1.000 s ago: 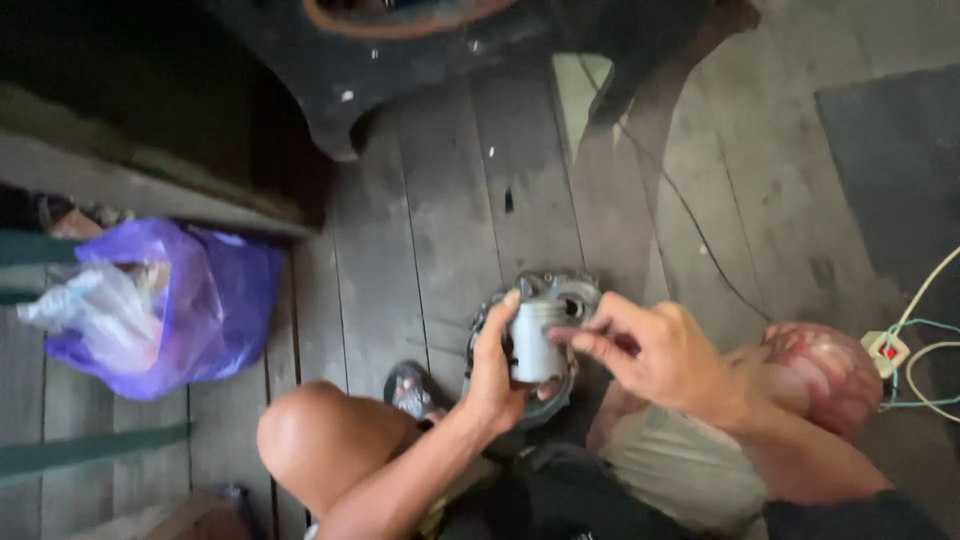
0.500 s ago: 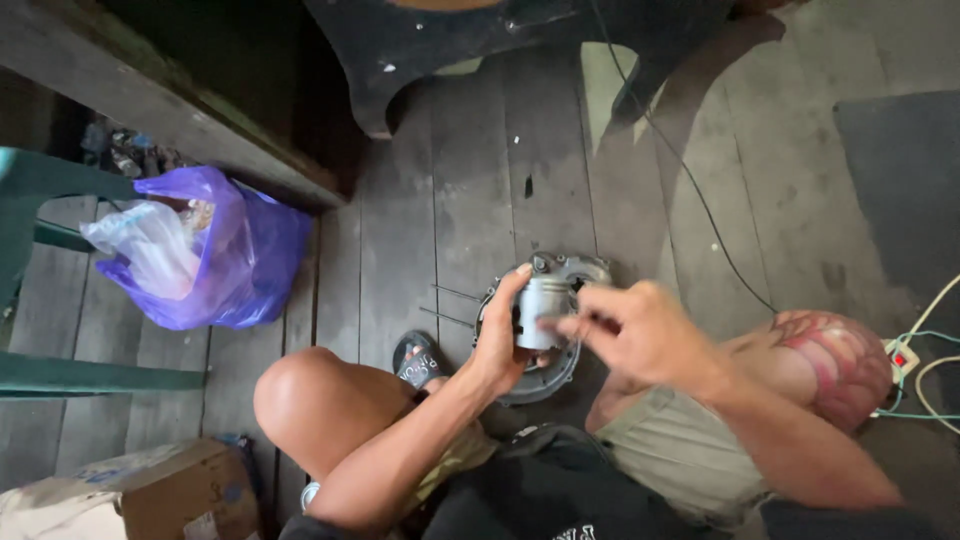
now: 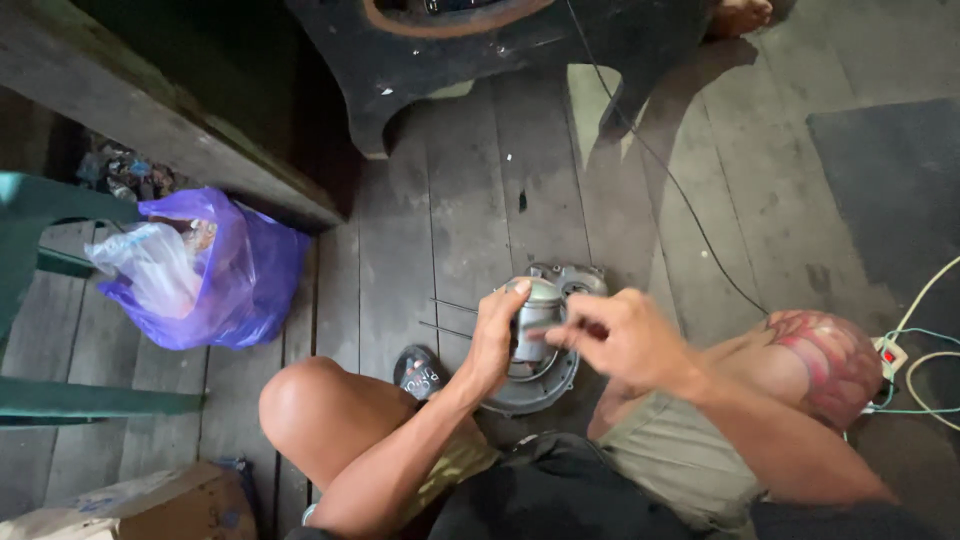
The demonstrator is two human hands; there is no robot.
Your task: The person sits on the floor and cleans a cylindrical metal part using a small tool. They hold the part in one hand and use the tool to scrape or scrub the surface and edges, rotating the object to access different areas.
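Squatting posture, bare knees either side of the work; a tattooed knee sits at the person's right. Left hand is clamped around a short grey metal cylinder, piston-like, with a domed top, held upright just above the floor. Right hand is at the cylinder's side, fingertips pinched together against it; whether they grip a small part there I cannot tell.

Directly beneath sits a round grey cast-metal engine cover on the dark wooden plank floor. Two thin metal rods lie on the boards just left of it, and a dark sandal lies beside the near knee.

Risks, as judged: the boards have gaps between them, so any small piece slipping from the pinched fingers may drop through or roll away. If the left grip loosens, the cylinder would strike the cover below.

Farther left, a purple plastic bag. At right, a white power strip with cables, near the tattooed knee. A thin black cord runs across the floor beyond.
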